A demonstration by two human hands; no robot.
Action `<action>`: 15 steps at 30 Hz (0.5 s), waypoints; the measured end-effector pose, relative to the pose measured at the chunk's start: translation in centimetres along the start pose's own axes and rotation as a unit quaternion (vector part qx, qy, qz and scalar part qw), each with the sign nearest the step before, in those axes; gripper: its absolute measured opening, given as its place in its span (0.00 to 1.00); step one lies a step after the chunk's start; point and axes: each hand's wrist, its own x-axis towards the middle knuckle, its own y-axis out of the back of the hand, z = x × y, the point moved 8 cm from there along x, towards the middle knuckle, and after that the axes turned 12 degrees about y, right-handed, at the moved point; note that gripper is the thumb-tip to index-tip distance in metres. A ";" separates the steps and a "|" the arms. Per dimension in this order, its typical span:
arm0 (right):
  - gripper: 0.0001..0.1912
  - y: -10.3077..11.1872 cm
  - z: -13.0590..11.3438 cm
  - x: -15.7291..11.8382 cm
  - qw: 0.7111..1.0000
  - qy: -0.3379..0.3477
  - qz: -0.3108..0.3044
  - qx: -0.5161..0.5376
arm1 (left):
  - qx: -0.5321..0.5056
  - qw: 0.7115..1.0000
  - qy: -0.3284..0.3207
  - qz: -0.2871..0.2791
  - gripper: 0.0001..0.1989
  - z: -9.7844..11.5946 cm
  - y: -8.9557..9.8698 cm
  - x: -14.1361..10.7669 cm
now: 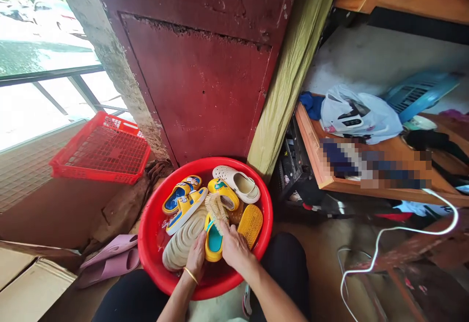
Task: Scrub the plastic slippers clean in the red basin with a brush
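Note:
A red basin of water and shoes stands before my knees. My left hand grips the side of a yellow slipper with a teal insole. In my right hand is a scrub brush with pale bristles, held over the slipper's front. Around them lie a yellow-and-blue sandal, a second one behind it, a cream clog, and a yellow slipper. A beige ridged sole faces up at the left, and a yellow sole at the right.
Pink slippers lie left of the basin, near a cardboard box. A red plastic crate stands farther back. Behind the basin is a dark red door. At the right are a wooden table and a white cable.

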 end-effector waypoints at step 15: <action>0.31 -3.5 1.2 -2.3 0.991 -0.004 -0.021 0.131 | -0.242 0.945 0.199 -0.095 0.29 -2.7 -4.0 0.8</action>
